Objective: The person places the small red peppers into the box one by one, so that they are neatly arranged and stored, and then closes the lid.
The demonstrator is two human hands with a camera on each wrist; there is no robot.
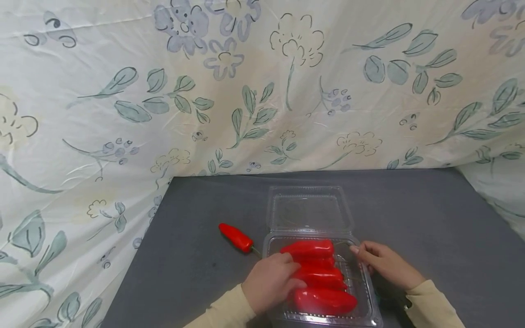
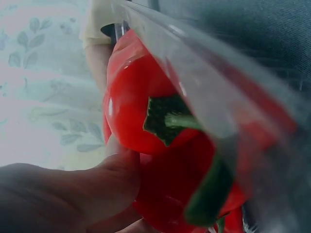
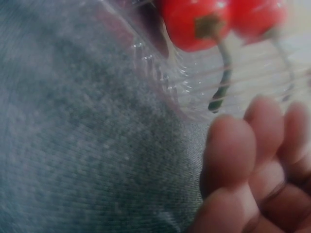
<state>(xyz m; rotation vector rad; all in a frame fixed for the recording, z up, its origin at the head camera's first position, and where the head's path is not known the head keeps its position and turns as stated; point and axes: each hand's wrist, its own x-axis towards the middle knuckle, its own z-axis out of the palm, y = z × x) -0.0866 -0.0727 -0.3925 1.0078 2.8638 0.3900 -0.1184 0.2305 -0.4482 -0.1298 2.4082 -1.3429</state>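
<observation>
A clear plastic clamshell container [image 1: 371, 296] lies with its lid [image 1: 307, 230] folded back on the far side. Several red peppers [image 1: 326, 300] lie side by side across its base. From the left, my left hand [image 1: 270, 280] reaches in and grips a red pepper [image 2: 141, 104] at its end, thumb against its side; the other fingers are mostly hidden. Beside the container's right rim is my right hand [image 1: 387, 262], fingers loosely bent, fingertips close to the rim and a green stem [image 3: 223, 80]. Nothing shows within that hand.
One more red pepper [image 1: 236, 238] lies on the dark grey tabletop [image 1: 193, 269], left of the container, its stem pointing at the container's wall. Behind and beside the table hangs a floral cloth [image 1: 246, 114].
</observation>
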